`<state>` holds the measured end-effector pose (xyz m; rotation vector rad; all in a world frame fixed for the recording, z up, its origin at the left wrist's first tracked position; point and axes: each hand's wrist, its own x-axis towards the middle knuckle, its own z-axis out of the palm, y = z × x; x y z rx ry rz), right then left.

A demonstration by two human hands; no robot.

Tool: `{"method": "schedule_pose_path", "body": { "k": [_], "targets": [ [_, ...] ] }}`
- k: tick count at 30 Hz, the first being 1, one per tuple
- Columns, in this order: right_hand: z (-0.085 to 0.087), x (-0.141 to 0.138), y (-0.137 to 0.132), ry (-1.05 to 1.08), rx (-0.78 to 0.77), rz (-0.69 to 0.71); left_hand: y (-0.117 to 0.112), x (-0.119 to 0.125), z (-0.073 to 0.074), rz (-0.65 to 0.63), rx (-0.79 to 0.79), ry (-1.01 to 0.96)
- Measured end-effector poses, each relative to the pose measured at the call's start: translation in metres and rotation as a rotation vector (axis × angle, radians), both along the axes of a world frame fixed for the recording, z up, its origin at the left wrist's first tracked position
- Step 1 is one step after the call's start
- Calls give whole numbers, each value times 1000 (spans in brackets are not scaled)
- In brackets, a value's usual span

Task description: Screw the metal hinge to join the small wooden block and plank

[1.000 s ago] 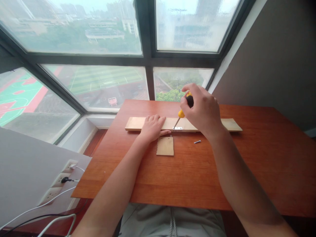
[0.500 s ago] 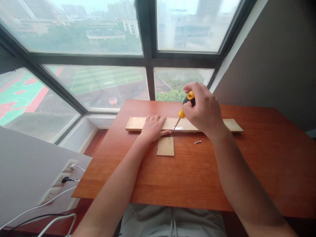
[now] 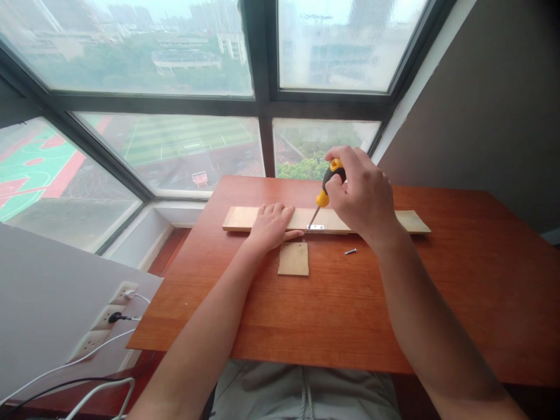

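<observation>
1. Nearest, at 6 o'clock of the reddish-brown wooden table (image 3: 341, 326), we note grey drawstring trousers (image 3: 258, 388).
2. On the tabletop lies a flat, pale plywood square (image 3: 293, 259); at its 3 o'clock, well apart, a silver metal screw (image 3: 350, 251).
3. At the square's 11 o'clock, our left hand (image 3: 270, 226) is laid wide and flat on a long pale wooden plank (image 3: 240, 217), thumb along the near edge. Plank ends point to 9 and 3.
4. On that near edge, past the thumb tip, we see a small silver metal plate (image 3: 315, 227).
5. Our right hand (image 3: 362, 195) is wrapped round a yellow-and-black screwdriver (image 3: 322, 199), shaft slanting to 7 o'clock, tip at the plate's 9 o'clock end; whether seated, we cannot tell.
6. Beyond, at 12: dark-framed window (image 3: 262, 108).
</observation>
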<state>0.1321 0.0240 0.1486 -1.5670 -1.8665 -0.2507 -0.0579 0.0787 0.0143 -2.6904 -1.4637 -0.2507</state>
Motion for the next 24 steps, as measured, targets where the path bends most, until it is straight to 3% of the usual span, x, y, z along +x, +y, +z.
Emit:
{"method": "schedule_pose_path", "body": {
  "k": [5,12,18,24],
  "targets": [
    [-1,0,2,-28,-9,-98,0,0,0,0,4,3],
    [2,5,1,-2,-27,-11,0,0,-1,-4,14,19],
    [1,4,2,-29,-11,-91,1,0,0,3,3,8],
    [4,7,-1,-9,-43,34,1,0,-1,5,3,4]
  ]
}}
